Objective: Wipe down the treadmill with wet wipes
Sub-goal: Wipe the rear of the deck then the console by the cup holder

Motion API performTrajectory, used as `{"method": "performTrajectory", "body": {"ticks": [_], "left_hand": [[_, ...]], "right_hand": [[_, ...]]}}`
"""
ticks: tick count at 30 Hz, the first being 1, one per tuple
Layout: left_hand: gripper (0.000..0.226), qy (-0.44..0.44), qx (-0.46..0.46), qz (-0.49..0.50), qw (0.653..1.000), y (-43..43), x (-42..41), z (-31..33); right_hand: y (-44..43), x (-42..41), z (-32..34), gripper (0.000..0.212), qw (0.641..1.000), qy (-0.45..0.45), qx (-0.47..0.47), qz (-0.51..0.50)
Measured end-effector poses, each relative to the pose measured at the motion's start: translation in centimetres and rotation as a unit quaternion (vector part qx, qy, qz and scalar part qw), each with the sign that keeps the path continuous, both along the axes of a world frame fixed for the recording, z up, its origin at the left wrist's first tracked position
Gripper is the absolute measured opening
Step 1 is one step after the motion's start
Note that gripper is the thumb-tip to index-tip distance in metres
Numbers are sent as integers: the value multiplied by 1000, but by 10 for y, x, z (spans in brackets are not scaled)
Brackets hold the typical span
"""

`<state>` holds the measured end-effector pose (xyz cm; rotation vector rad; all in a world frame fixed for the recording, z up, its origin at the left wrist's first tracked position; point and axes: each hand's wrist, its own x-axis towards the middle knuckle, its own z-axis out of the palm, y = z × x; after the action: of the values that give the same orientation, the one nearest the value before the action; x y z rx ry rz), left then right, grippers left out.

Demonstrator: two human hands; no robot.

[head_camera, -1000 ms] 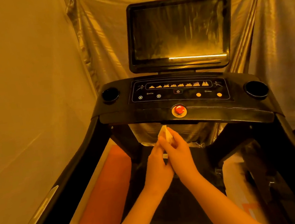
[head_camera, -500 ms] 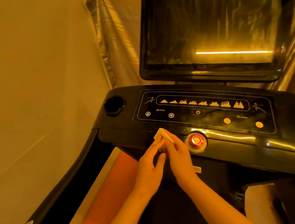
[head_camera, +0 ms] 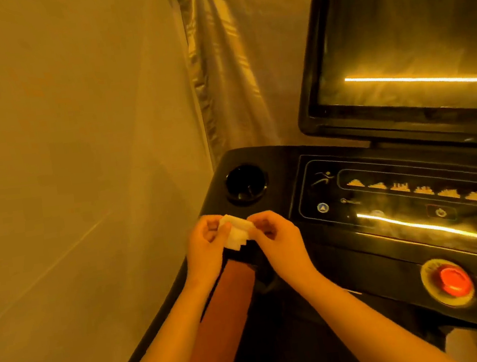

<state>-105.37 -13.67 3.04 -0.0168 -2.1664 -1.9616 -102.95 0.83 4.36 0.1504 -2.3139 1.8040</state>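
A small folded white wet wipe (head_camera: 236, 233) is pinched between my left hand (head_camera: 206, 248) and my right hand (head_camera: 280, 240). Both hands hover in front of the left corner of the black treadmill console (head_camera: 282, 157), just below its round left cup holder (head_camera: 246, 183). The control panel (head_camera: 413, 192) with lit program symbols lies to the right of my hands. A red stop button (head_camera: 451, 281) sits on the console's front edge at the lower right. The dark screen (head_camera: 405, 34) rises above the panel.
A pale wall (head_camera: 72, 159) runs close along the left, with shiny draped sheeting (head_camera: 231, 61) behind the console. The black left handrail (head_camera: 160, 335) slopes down toward me, and a reddish-brown strip (head_camera: 219, 327) shows below my forearms.
My view and both hands have shifted left along the console, from beside the red stop button to its left corner. My hands have drawn slightly apart with the wipe between them.
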Motion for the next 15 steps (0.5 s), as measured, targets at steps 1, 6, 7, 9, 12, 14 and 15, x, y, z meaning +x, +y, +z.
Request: {"method": "performTrajectory", "body": {"ticks": [1, 6, 7, 9, 12, 14, 15], "left_hand": [[13, -15, 0, 22, 1000, -14, -14, -6], [16, -57, -47, 89, 993, -55, -73, -37], [14, -62, -65, 97, 991, -56, -81, -40], [7, -46, -110, 109, 987, -53, -92, -44], [10, 14, -202, 111, 973, -49, -99, -48], [15, 25, -218, 95, 971, -46, -96, -48], [16, 22, -209, 88, 974, -44, -93, -46]], "right_hand": [[-8, -12, 1, 16, 998, 18, 62, -7], [-30, -70, -7, 40, 863, 170, 471, -59], [-34, -76, -10, 45, 831, 152, 531, -65], [-38, -82, -15, 48, 785, 120, 602, -85], [-38, -82, -19, 53, 760, 107, 634, -94], [-37, -82, -18, 53, 754, 103, 642, -93], [-38, -82, -18, 53, 753, 103, 643, -95]]}}
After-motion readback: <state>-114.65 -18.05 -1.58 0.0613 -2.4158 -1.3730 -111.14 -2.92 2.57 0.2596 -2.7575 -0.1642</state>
